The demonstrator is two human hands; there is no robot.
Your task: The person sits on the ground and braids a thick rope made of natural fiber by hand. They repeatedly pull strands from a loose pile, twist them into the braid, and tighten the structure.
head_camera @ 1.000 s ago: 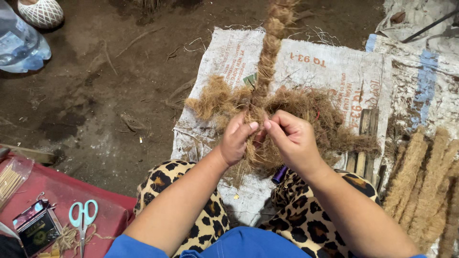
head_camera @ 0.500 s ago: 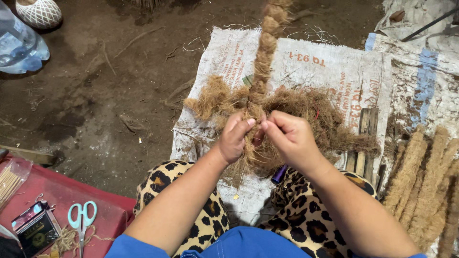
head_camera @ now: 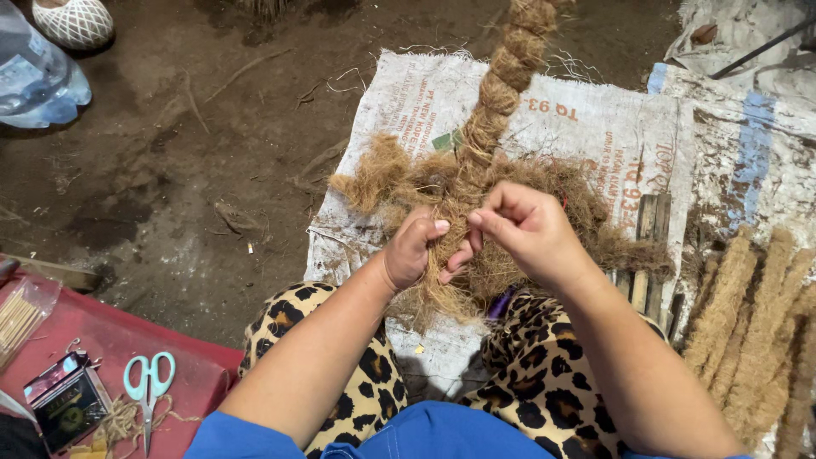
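Observation:
A thick braid of brown coconut fibre (head_camera: 501,85) runs from the top of the view down to my hands, over a white woven sack (head_camera: 586,127) spread on the ground. Loose fibre tufts (head_camera: 382,174) fan out around the braid's unfinished end. My left hand (head_camera: 412,251) is closed around a bundle of the fibre strands. My right hand (head_camera: 527,229) pinches other strands just beside it, fingertips nearly touching the left hand. Frayed fibre ends (head_camera: 433,302) hang below my hands, between my knees in leopard-print cloth (head_camera: 544,374).
Finished fibre ropes (head_camera: 748,331) lie at the right. A red surface (head_camera: 102,340) at lower left holds scissors (head_camera: 149,382), a small box (head_camera: 68,404) and a bag of thin sticks (head_camera: 17,319). A plastic water bottle (head_camera: 34,81) and a shoe (head_camera: 72,21) lie on the dirt floor.
My hands stay at the braid's end, fingers shifting slightly as they work the strands. The braid itself has barely moved.

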